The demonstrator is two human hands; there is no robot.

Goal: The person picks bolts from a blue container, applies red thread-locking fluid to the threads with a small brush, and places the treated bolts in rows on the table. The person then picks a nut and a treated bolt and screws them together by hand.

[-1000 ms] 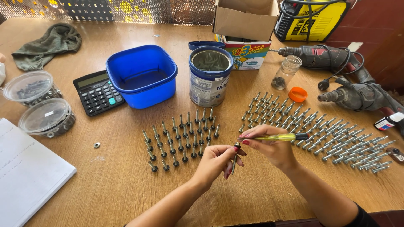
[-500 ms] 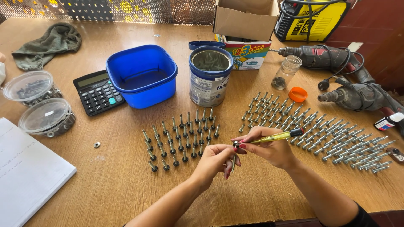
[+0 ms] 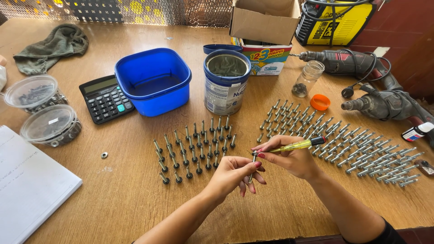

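Left hand (image 3: 233, 174) is pinching a bolt (image 3: 252, 166); right hand (image 3: 294, 158) is gripping a screwdriver (image 3: 296, 145). The tin (image 3: 224, 83) is holding bolts; the blue tub (image 3: 153, 81) is sitting empty.

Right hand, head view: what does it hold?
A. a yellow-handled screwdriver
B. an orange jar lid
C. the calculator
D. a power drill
A. The right hand grips a slim yellow-handled screwdriver, its tip at the screw pinched in the left hand; the lid, calculator and drills lie untouched on the table.
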